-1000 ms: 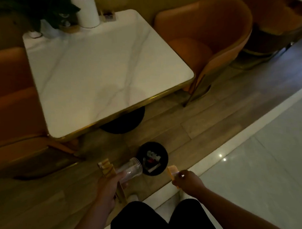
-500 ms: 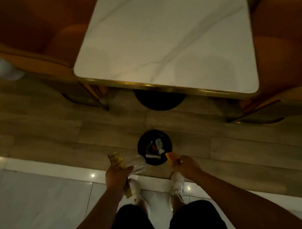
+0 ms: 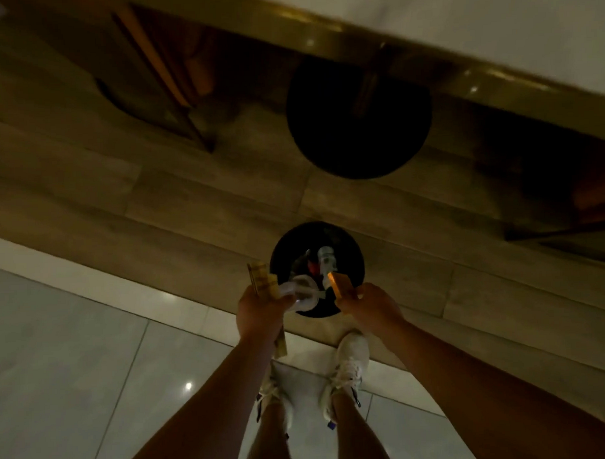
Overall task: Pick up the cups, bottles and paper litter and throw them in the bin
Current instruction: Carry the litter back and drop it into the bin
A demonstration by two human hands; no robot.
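Note:
A round black bin (image 3: pixel 349 243) stands on the wooden floor just ahead of my feet, with a bottle (image 3: pixel 326 259) and other litter inside. My left hand (image 3: pixel 259 316) grips a clear plastic cup (image 3: pixel 301 293) together with a yellowish paper wrapper (image 3: pixel 261 282); the cup's mouth points over the bin's near rim. My right hand (image 3: pixel 374 307) holds a small orange paper piece (image 3: pixel 340 284) over the bin's near right edge. Both hands hover right above the bin.
The marble table's gold edge (image 3: pixel 460 76) crosses the top, with its round black base (image 3: pixel 359 121) on the floor beyond the bin. Chair legs (image 3: pixel 173 96) stand at upper left. My white shoes (image 3: pixel 347 368) stand on the pale tile floor (image 3: pixel 75 340).
The view has tilted down and closer to the bin. Both hands have moved forward over the bin's near rim, still holding the cup, wrapper and orange paper.

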